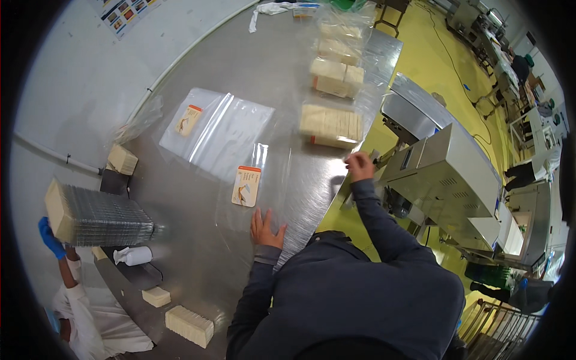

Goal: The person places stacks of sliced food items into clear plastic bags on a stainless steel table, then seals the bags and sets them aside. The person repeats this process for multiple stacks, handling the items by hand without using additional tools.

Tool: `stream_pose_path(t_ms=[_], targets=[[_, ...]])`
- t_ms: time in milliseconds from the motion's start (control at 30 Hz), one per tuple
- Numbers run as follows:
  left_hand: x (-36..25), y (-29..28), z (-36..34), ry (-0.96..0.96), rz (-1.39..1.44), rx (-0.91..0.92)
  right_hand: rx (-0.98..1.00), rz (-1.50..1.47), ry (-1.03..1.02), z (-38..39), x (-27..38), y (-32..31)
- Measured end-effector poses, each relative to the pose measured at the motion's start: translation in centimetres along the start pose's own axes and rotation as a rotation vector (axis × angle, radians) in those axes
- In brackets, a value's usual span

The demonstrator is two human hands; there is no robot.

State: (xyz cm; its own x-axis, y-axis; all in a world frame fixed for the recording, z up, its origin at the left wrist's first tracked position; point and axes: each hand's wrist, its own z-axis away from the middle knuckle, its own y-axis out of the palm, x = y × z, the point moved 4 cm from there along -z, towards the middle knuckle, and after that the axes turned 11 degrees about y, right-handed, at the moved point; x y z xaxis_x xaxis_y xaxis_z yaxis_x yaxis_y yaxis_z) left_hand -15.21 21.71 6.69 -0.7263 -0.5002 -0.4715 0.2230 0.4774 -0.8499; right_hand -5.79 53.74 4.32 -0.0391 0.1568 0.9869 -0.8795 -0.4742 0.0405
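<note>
My left hand (267,229) lies on the steel table with its fingers spread. Its fingertips rest at the lower end of a clear plastic bag (276,174), just below a cream card (246,186) with an orange top edge. To the right, my right hand (360,165) hovers by the table's edge with curled fingers; what is in them, if anything, is hidden. Closest to it is a clear-wrapped pack of cream slabs (331,126), and the hand does not touch it. Beyond the left hand lies a pile of flat clear bags (240,120) with another card (188,120) on top.
More wrapped packs (337,77) line the table's far right. At left, a co-worker's blue-gloved hand (50,237) touches a tall stack of clear trays (108,216). A white bottle (133,256) and loose slabs (189,326) stand nearby. A steel machine (447,174) is at right.
</note>
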Motion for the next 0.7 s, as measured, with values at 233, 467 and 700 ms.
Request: stream_pose_path(t_ms=[233, 467, 700], targets=[[1.6, 1.1, 4.6, 0.061, -0.289, -0.025, -0.065, 0.553, -0.338, -8.8, 1.3, 10.4], [1.5, -0.9, 6.4, -0.072, -0.207, 0.01, -0.108, 1.006, 0.078, -21.3, 0.9, 9.5], [1.6, -1.7, 4.9, -0.015, -0.101, -0.085, -0.065, 0.79, -0.382, -26.8, -1.4, 8.2]])
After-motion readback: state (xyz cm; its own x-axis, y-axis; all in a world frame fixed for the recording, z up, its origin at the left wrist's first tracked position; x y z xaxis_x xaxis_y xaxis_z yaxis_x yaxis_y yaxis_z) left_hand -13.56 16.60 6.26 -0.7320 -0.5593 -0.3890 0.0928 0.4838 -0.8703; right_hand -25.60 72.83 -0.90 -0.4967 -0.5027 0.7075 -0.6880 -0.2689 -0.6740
